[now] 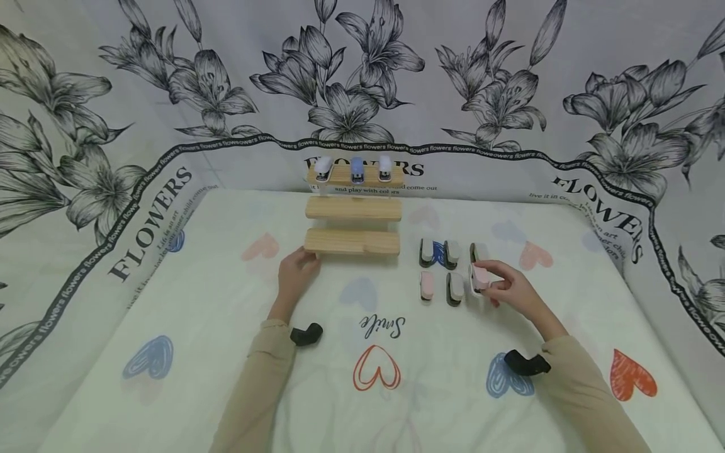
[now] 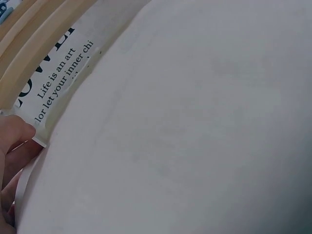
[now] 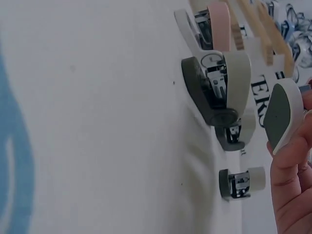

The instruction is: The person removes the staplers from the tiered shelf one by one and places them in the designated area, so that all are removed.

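My right hand (image 1: 512,289) pinches a small pink stapler (image 1: 479,278) between thumb and fingers. In the right wrist view, the grey underside of that stapler (image 3: 279,116) faces the camera, tilted up off the table. Beside it, several mini staplers stand in two rows, among them a pink one (image 1: 427,286) and a pale one (image 1: 454,288). My left hand (image 1: 297,274) grips the left end of a three-tier wooden display rack (image 1: 352,241) at its lowest tier; its fingertips are partly hidden there. On the top tier sit a blue stapler (image 1: 357,170) and two white ones (image 1: 323,168).
A white cloth (image 1: 226,352) printed with hearts covers the table. Behind the rack hangs a flower-printed curtain (image 1: 481,170). The rack's middle tier (image 1: 352,208) holds nothing. A black strap part (image 1: 306,335) sticks out at the left wrist, another (image 1: 527,363) at the right.
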Tool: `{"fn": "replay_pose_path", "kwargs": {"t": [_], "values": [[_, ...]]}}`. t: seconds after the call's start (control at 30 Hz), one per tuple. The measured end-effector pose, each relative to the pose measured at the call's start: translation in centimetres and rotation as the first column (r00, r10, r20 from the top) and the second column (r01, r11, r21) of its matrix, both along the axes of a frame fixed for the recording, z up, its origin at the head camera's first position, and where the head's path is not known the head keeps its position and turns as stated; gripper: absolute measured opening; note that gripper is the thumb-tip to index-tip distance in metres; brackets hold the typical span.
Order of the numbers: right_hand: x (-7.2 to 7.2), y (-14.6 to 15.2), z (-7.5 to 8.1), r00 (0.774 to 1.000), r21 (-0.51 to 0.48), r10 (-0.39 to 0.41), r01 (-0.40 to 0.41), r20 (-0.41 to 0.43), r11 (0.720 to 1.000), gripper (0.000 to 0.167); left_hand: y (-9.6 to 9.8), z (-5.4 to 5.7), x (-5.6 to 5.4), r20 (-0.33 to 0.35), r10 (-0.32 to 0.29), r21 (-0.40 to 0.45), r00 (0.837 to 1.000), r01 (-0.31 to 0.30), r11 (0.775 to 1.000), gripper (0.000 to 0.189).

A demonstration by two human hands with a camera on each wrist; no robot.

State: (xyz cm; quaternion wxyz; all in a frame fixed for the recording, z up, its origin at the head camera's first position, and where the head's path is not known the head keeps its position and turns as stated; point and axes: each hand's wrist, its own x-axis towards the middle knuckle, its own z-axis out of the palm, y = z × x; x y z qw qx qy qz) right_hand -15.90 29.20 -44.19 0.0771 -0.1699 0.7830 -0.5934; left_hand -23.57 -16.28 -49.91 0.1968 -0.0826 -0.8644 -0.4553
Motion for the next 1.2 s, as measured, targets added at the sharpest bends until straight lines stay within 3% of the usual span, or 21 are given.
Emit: {"fn": "replay_pose_path", "kwargs": {"t": [0.27, 0.67, 0.87, 1.2], "values": [[0.5, 1.5, -1.2, 0.995, 0.057, -0.044, 0.039, 0.085, 0.998, 0.042, -0.2, 0.0, 0.1, 0.033, -0.003, 0.009, 0.999, 0.002, 1.000, 0.020], [0.2, 1.7, -2.5, 0.991, 0.124, -0.082, 0.069, 0.101, 0.990, 0.043, -0.4, 0.3, 0.1, -0.020, -0.013, -0.006, 1.000, 0.012, 1.000, 0.016], [0.6, 1.6, -2.6, 0.994, 0.198, -0.061, 0.043, 0.088, 0.979, 0.045, -0.6, 0.1, 0.2, 0.005, -0.018, -0.006, 1.000, 0.018, 1.000, 0.017], [0.9, 1.3, -1.6, 0.985, 0.226, -0.089, 0.054, 0.149, 0.973, 0.053, -0.6, 0.0, 0.2, -0.007, -0.019, -0.002, 1.000, 0.019, 1.000, 0.017]]}}
